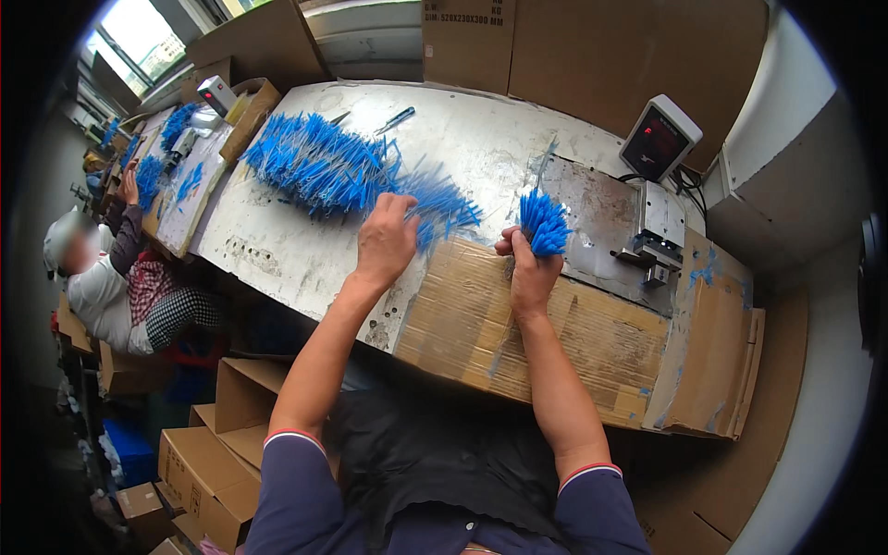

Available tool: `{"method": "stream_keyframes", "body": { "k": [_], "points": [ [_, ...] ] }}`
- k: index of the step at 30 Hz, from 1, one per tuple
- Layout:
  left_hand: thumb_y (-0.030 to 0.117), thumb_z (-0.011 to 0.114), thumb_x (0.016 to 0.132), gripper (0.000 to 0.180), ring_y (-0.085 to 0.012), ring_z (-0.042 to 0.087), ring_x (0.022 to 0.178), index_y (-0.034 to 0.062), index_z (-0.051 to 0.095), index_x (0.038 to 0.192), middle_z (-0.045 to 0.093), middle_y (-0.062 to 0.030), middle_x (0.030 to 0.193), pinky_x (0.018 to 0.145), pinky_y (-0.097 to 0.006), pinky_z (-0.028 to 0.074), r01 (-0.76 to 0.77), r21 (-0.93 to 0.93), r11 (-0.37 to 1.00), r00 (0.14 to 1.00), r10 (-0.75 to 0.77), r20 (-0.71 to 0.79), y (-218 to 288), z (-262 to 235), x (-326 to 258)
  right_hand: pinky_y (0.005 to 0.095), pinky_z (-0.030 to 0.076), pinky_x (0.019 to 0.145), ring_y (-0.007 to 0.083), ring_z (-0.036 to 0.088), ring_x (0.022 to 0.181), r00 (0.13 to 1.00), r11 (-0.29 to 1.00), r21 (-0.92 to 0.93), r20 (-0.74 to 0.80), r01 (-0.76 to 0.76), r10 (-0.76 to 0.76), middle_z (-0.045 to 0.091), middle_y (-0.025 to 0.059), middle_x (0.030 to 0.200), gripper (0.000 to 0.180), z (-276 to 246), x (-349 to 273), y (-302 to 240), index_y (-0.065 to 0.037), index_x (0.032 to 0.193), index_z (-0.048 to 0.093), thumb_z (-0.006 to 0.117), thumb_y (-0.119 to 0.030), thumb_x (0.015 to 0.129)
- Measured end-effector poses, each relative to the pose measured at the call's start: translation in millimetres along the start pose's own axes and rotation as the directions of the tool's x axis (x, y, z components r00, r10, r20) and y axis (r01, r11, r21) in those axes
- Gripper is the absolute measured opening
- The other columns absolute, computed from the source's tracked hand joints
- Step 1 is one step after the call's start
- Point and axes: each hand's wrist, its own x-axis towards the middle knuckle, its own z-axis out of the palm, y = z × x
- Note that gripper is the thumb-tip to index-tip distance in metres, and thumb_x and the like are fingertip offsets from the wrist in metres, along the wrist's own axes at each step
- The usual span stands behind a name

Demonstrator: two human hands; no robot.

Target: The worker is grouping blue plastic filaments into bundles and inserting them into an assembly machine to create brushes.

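My right hand [534, 273] is wrapped round an upright bunch of thin blue-tipped plastic strips [544, 225], above the cardboard-covered front of the bench. My left hand [387, 242] is at the near right end of a long heap of similar blue and clear strips [314, 166]. Its fingers are curled in on some loose strips [442, 202], which fan out to the right and are smeared by motion. How many strips it grips is hidden behind the fingers.
Right of the bunch, a small metal fixture [657, 250] stands on a metal plate, with a digital display box [660, 137] behind. A blue pen-like tool [396, 120] lies at the back. Another person [102, 268] works at far left. Cardboard boxes [208, 472] stand lower left.
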Motion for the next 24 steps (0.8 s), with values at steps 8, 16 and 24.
{"method": "stream_keyframes", "body": {
  "k": [8,16,24],
  "points": [
    [0.018,0.073,0.089,0.033,-0.0352,0.064,0.109,0.0065,0.065,0.119,0.061,-0.0140,0.117,0.090,-0.045,0.053,0.055,0.201,0.978,0.970,-0.100,0.222,10,15,18,0.0323,0.059,0.069,0.0185,0.072,0.072,1.000,0.999,0.031,0.004,0.018,-0.019,0.073,0.0093,0.087,0.010,4,-5,0,0.003,0.098,0.069,0.062,-0.004,0.098],
    [0.018,0.073,0.089,0.027,-0.0340,0.062,0.107,0.0052,0.061,0.108,0.062,-0.0143,0.113,0.090,-0.046,0.052,0.020,0.281,0.959,0.940,-0.114,0.321,3,25,38,0.0310,0.057,0.067,0.0186,0.071,0.069,0.999,0.999,0.011,0.022,-0.049,0.049,0.073,0.0095,0.085,0.010,0,-2,-3,0.003,0.094,0.070,0.064,-0.005,0.095],
    [0.014,0.071,0.091,0.021,-0.0334,0.063,0.097,0.0058,0.061,0.108,0.069,-0.0138,0.097,0.086,-0.045,0.050,0.093,0.145,0.985,0.968,-0.124,0.220,-3,10,39,0.0293,0.055,0.064,0.0161,0.069,0.068,0.994,0.994,0.041,0.051,-0.098,0.096,0.072,0.0085,0.083,0.011,-2,0,-3,0.002,0.094,0.070,0.063,-0.006,0.095]
  ]
}}
